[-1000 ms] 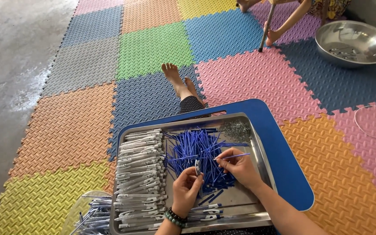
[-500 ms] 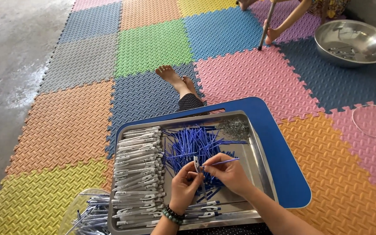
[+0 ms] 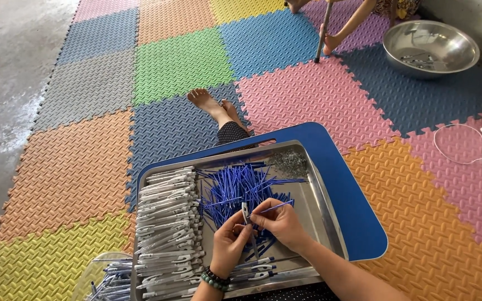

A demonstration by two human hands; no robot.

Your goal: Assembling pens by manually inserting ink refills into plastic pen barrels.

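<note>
Over the tray [image 3: 330,223], we hold a pen barrel [image 3: 246,214] in our left hand [image 3: 231,241] and pinch a blue refill [image 3: 277,207] in our right hand [image 3: 279,224]. Many white pens [image 3: 168,223] lie stacked at left; a refill pile [image 3: 231,187] remains.

Floor mat [image 3: 185,61]: interlocking embossed tiles in green, blue, pink, orange, yellow, grey and purple. Board [image 3: 358,223]: solid blue, under the tray. Tray [image 3: 327,209]: bare silver metal. Refills [image 3: 232,189]: blue, heaped at tray centre. Pen barrels [image 3: 168,223]: pale grey, stacked along the tray's left edge. Bowl [image 3: 430,47]: silver metal. Bracelet [image 3: 214,278]: green and black beads.
</note>
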